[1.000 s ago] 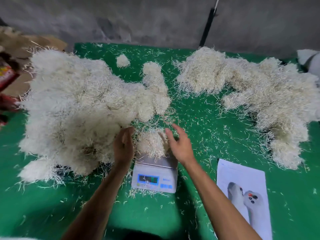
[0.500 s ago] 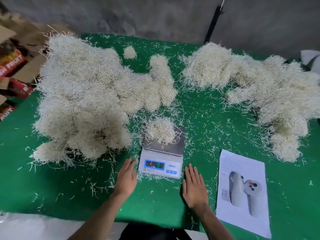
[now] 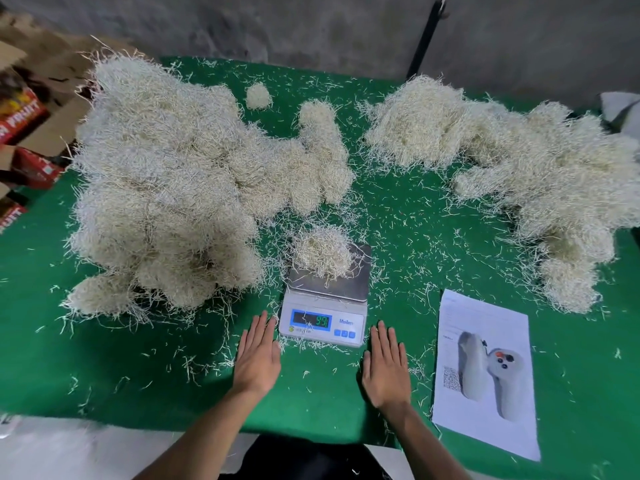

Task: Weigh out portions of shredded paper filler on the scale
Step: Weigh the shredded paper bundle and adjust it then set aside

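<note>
A small tuft of pale shredded paper filler (image 3: 320, 250) is seen on the steel pan of the white digital scale (image 3: 325, 306), overhanging its rear-left edge; stray strands touching the green worktop (image 3: 104, 358) could falsify the reading. The left hand (image 3: 258, 355) and right hand (image 3: 386, 367) are laid flat and empty beside the scale, where a nudge could disturb it

Scale (image 3: 323, 317) display (image 3: 310, 319): green digits, roughly "99", last digit unclear. Brand "Meilen" right of display. Red boxes (image 3: 19, 119) at left: partial "FRUIT". Printed sheet (image 3: 485, 372): text illegible.
</note>
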`<state>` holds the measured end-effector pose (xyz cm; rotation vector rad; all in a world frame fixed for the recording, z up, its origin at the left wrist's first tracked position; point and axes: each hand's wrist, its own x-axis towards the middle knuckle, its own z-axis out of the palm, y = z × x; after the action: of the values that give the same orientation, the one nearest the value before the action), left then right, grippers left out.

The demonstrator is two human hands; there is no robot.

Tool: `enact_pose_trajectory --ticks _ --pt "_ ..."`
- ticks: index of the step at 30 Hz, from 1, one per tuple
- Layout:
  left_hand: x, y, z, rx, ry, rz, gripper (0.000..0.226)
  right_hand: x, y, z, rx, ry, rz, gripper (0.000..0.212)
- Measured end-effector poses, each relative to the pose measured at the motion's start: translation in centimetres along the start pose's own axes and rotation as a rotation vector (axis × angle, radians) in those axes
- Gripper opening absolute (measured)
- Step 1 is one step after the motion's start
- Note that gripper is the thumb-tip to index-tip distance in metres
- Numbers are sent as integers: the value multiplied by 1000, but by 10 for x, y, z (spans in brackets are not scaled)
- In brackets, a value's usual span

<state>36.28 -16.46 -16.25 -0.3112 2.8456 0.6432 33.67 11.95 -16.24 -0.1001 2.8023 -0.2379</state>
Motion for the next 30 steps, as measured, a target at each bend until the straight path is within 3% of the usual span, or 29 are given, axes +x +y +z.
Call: enact_pose_trajectory --ticks 5,8,14,19,24,27,30 --pt "-1 3 -3 -10 15 -8 55 0 -1 0 0 2 3 61" --pt "8 10 -14 -47 111 -52 50 -1 -4 -4 27 49 10 62" --pt "60 37 -59 -365 140 -46 43 37 3 -43 131 175 7 50" --pt "106 45 -73 -322 115 16 49 79 6 -80 349 109 137 58" --pt "117 34 -54 -298 46 -40 39 124 10 -99 283 -24 200 78" --pt "105 21 -43 -402 81 -14 36 146 10 -101 224 -85 182 87" --pt "101 16 -41 -412 52 -53 44 160 9 -97 239 -58 83 77"
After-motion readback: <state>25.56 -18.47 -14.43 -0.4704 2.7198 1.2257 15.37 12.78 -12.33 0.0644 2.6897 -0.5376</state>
